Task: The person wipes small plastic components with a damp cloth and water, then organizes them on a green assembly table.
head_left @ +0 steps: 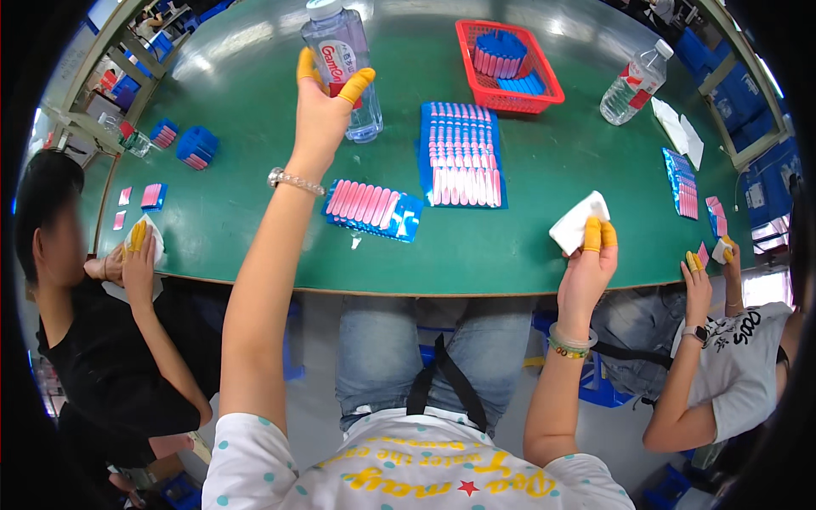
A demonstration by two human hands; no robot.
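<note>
Left grip (320,119): closed around a clear, white-capped, red-labelled bottle (342,58). Right grip (587,265): pinching folded white cloth (578,223) near desk (501,255) front edge.

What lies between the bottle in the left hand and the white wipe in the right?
In the head view, a blue-and-pink sheet of strips lies on the green table between the bottle and white wipe.

1. White shirt (408,476) is flashing teal dots (223,444), yellow lettering (374,478), red star (467,488)!
2. Yellow finger covers (356,86) are capping left hand (325,123), right hand (585,274)!
3. Left bracelet (299,182) is gleaming, right bracelets (571,342) are showing coloured beads!
4. Black strap (460,386) is crossing blue jeans (372,365)!
</note>
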